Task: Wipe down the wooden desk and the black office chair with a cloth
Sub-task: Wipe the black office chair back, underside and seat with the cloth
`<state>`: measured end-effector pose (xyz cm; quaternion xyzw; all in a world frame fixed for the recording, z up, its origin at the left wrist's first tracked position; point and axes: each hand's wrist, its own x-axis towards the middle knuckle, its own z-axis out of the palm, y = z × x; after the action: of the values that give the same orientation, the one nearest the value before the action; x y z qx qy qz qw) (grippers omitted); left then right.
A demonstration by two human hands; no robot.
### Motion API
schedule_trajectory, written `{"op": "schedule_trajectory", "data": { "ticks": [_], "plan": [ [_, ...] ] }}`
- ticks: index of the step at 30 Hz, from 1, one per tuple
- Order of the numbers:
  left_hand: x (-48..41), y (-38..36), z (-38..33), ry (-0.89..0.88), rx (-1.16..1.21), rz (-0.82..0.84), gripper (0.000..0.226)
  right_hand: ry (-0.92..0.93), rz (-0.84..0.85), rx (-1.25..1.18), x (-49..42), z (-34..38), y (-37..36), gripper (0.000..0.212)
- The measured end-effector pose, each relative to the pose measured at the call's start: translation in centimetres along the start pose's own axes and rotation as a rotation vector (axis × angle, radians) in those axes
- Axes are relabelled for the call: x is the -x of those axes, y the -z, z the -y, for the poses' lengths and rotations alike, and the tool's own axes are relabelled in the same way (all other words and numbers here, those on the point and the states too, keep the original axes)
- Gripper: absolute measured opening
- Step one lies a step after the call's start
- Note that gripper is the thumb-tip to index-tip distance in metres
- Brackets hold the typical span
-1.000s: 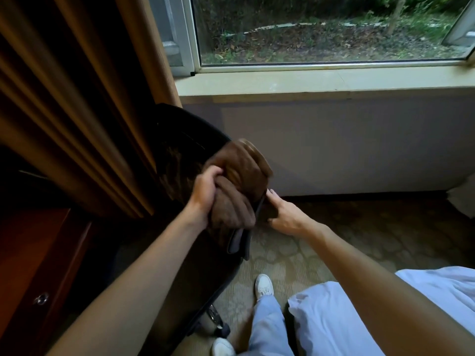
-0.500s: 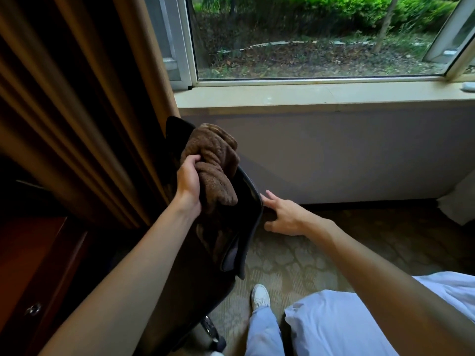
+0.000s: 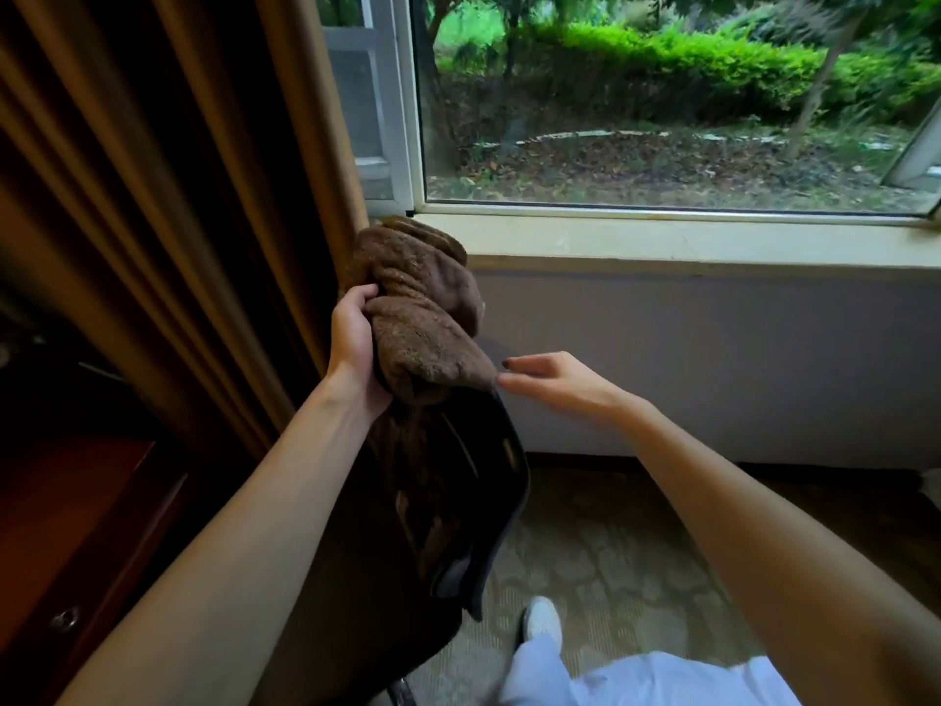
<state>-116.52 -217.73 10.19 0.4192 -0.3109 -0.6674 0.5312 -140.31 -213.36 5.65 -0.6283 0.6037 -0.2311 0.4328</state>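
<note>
My left hand [image 3: 354, 349] grips a bunched brown cloth [image 3: 422, 318] and presses it against the top of the black office chair's backrest [image 3: 473, 501]. The cloth covers the backrest's upper edge. My right hand [image 3: 560, 382] is open, its fingertips at the right edge of the backrest just beside the cloth. The chair stands in front of me, its back face towards me. The wooden desk [image 3: 61, 542] is dark reddish brown and sits at the lower left, with a small round drawer knob [image 3: 66, 619].
Brown curtains [image 3: 168, 196] hang at the left, close behind the chair. A pale window sill [image 3: 687, 242] and grey wall run across the right. Patterned carpet [image 3: 601, 568] lies below, with my white shoe [image 3: 542, 616] near the chair's base.
My left hand has moved the cloth up the backrest to its top edge. My right hand has risen with it along the backrest's right side. The view has tilted upwards.
</note>
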Motion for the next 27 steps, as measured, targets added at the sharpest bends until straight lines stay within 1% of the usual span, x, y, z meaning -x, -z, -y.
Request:
{"op": "schedule_trajectory", "data": {
  "ticks": [3, 5, 6, 10, 12, 14, 15, 17, 19, 20, 22, 23, 24, 25, 27],
  "plan": [
    [-1.7, -1.8, 0.1, -0.035, 0.019, 0.011, 0.042, 0.023, 0.002, -0.449, -2.5, 1.4, 0.3, 0.068],
    [-3.0, -3.3, 0.5, -0.029, 0.025, 0.013, 0.043, 0.007, 0.04, -0.625, -4.8, 2.1, 0.8, 0.076],
    [-4.0, -4.3, 1.0, -0.017, 0.038, 0.016, 0.046, -0.002, 0.085, -0.667, -6.4, 2.1, 1.6, 0.077],
    [-8.6, -8.0, 3.0, 0.028, 0.099, 0.026, 0.057, 0.0, 0.233, -0.676, -12.4, 1.0, 5.8, 0.068],
    [-10.6, -9.3, 3.6, 0.039, 0.107, 0.018, 0.059, -0.032, 0.293, -0.712, -14.8, 0.2, 8.1, 0.066],
    [-12.5, -10.8, 4.1, 0.041, 0.073, -0.017, 0.057, -0.058, 0.386, -0.749, -17.1, -0.8, 10.2, 0.061],
    [-13.2, -11.5, 4.3, 0.044, 0.017, -0.071, 0.051, -0.073, 0.431, -0.76, -17.9, -1.6, 11.0, 0.057],
    [-14.8, -12.4, 4.3, 0.013, -0.182, -0.251, 0.038, -0.12, 0.487, -0.737, -19.8, -3.0, 12.3, 0.053],
    [-15.9, -12.3, 4.4, -0.071, -0.432, -0.399, 0.037, -0.156, 0.524, -0.74, -21.3, -3.6, 13.0, 0.054],
    [-16.3, -12.2, 4.4, -0.108, -0.566, -0.434, 0.034, -0.166, 0.515, -0.741, -22.1, -3.8, 13.2, 0.052],
    [-16.6, -11.2, 4.8, -0.13, -0.797, -0.476, 0.031, -0.176, 0.482, -0.776, -23.5, -4.2, 13.4, 0.032],
    [-16.5, -10.3, 5.1, -0.109, -0.895, -0.513, 0.035, -0.169, 0.457, -0.798, -24.1, -4.2, 13.2, 0.022],
    [-16.2, -9.4, 5.4, -0.07, -0.994, -0.561, 0.041, -0.162, 0.431, -0.808, -24.7, -4.4, 12.9, 0.016],
    [-15.7, -8.5, 5.8, -0.017, -1.089, -0.609, 0.049, -0.157, 0.404, -0.803, -25.3, -4.7, 12.5, 0.017],
    [-14.6, -7.2, 6.9, 0.101, -1.252, -0.654, 0.065, -0.162, 0.363, -0.774, -25.9, -5.3, 11.3, 0.03]
  ]
}}
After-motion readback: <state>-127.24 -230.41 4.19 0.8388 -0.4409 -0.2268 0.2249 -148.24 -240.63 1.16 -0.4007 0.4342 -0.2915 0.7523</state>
